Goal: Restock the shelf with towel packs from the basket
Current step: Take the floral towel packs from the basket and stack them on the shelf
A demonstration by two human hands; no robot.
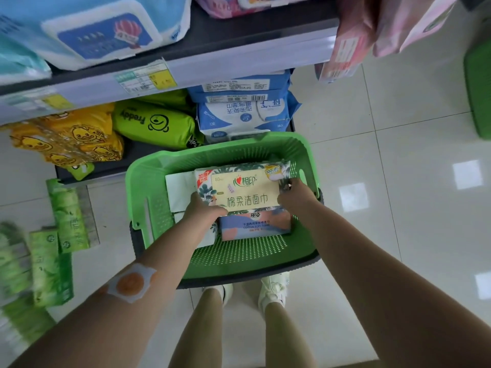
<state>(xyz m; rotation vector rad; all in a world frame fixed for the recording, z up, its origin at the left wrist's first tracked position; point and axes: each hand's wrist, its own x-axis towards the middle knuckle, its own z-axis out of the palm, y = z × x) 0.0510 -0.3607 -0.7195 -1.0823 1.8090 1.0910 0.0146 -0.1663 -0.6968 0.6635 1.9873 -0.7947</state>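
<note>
Cream-and-leaf-print soft plastic towel pack lay topmost in the green perforated plastic basket, long axis running hand to hand. Left hand gripped its near-left corner, right hand pinched its right end; both equally near.

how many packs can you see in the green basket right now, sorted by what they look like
Leaf-print towel pack with cream label, gripped by the left hand and right hand: 1
Blue and coral cotton soft towel pack: 1
Plain white packs, partly hidden: at least 1
Total seen in the basket: at least 3
</note>
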